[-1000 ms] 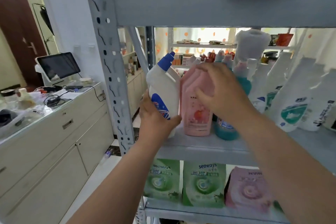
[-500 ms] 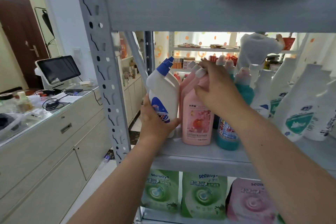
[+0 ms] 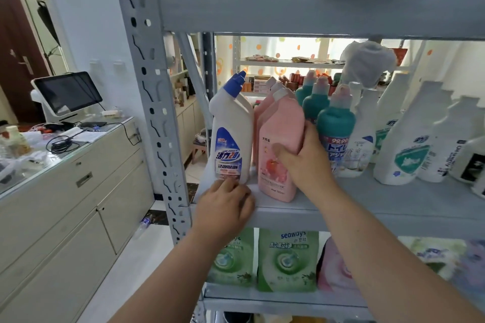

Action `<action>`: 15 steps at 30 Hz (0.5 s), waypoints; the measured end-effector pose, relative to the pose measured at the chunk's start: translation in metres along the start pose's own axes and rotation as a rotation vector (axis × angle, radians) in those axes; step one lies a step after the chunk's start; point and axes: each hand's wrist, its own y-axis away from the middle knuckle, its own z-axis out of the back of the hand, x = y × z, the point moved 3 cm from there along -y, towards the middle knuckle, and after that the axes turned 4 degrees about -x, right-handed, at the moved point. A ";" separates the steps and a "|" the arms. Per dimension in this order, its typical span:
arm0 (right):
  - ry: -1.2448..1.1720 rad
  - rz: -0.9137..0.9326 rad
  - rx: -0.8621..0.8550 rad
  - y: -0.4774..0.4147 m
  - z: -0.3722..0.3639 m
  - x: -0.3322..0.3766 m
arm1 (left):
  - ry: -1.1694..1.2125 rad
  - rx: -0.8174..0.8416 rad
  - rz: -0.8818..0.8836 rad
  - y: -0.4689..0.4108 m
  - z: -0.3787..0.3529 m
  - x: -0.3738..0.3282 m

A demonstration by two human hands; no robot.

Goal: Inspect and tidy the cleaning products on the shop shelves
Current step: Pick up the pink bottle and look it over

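Moved: left hand point(image 3: 225, 204) has come off the white bottle point(image 3: 231, 134), down to the shelf point(image 3: 367, 207) lip; right hand point(image 3: 304, 157) has slid lower on the pink bottle point(image 3: 282, 139).
Shelf: both bottles upright, left end.
Pink bottle: looks full, probably slick; grip its waist.
Right hand: wrapped round it.
Left hand: loosely curled, empty.

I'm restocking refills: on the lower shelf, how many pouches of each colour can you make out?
Green pouches: 2
Pink pouch: 1
Total: 3
The packs further right are too blurred to count.
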 end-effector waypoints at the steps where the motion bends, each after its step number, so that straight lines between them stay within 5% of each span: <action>1: 0.021 -0.018 0.002 0.007 -0.002 -0.007 | -0.008 -0.001 -0.012 0.002 -0.002 0.001; 7: -0.102 -0.140 0.032 0.038 0.003 -0.017 | 0.084 0.086 0.078 0.019 0.006 -0.009; 11: -0.261 -0.155 0.091 0.076 0.014 -0.007 | 0.760 0.120 0.312 0.040 0.041 -0.024; 15: -0.395 -0.269 0.133 0.134 0.019 -0.011 | 1.124 0.106 0.357 0.093 0.073 -0.059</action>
